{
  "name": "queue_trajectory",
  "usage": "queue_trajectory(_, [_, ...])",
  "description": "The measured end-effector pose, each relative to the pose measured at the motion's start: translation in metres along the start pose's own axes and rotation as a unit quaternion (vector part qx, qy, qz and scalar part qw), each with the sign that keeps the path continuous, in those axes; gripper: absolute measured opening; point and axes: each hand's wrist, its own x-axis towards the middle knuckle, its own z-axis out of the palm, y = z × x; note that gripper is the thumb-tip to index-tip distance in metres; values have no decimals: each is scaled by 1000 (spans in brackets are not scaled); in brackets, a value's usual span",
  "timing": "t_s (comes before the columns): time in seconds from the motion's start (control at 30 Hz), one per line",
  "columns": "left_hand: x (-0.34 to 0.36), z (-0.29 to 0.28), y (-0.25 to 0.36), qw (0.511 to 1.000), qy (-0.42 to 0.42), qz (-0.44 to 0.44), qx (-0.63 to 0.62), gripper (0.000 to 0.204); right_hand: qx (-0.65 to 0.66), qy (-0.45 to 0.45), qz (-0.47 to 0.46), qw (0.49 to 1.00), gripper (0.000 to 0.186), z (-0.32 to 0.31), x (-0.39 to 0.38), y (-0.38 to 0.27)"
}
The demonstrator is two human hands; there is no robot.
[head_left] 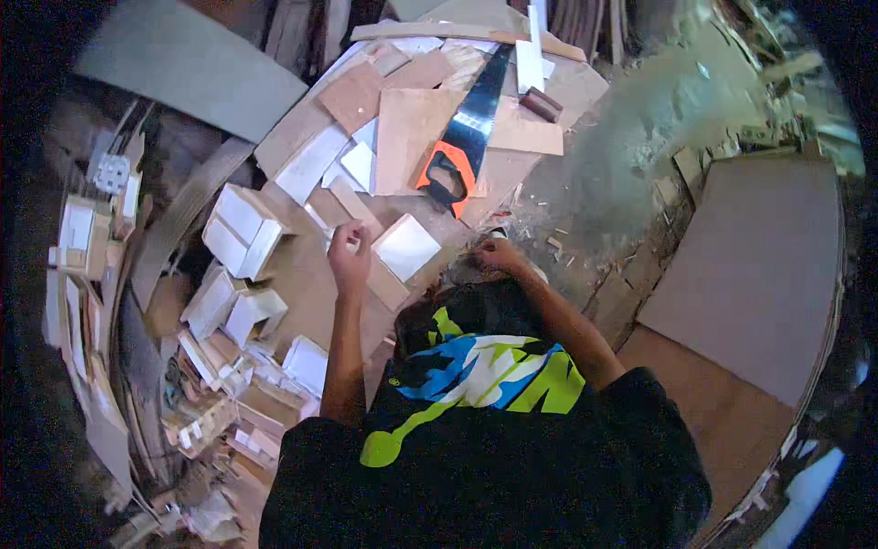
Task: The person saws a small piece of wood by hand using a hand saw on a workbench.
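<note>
My left hand (349, 254) is raised over the board, its fingers curled into a pinch; a small pale bit shows at the fingertips, too small to name. Just right of it lies a white-faced square wooden piece (408, 247), apart from the hand, on a brown strip of wood (388, 285). My right hand (497, 256) is close to my knees, fingers bent and closed; whatever they hold, if anything, is hidden. Beyond both hands a handsaw (468, 119) with an orange and black handle rests on plywood offcuts (400, 128), blade pointing away. Neither hand touches it.
White-faced wooden boxes (245, 231) and scrap pieces (306, 364) are heaped at my left. A large grey panel (192, 64) leans at the far left. Big flat sheets (745, 265) lie at my right, beside a floor (631, 174) strewn with wood chips.
</note>
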Motion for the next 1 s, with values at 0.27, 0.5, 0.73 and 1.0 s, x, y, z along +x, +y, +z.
queue_trajectory(0.27, [-91, -8, -29, 945, 137, -263, -141, 10, -65, 10, 26, 998, 19, 1, 28, 12])
queue_trajectory(0.5, [-138, 11, -41, 798, 352, -414, -262, 25, -101, -95, -126, 982, 15, -30, 45, -45])
queue_trajectory(0.73, [-171, 55, -22, 751, 478, -384, -246, 34, -185, -121, -202, 954, 17, -82, 49, -124])
queue_trajectory(1.0, [-223, 125, 51, 732, 457, -477, -170, 31, -267, -99, -341, 896, 38, -77, 94, -132])
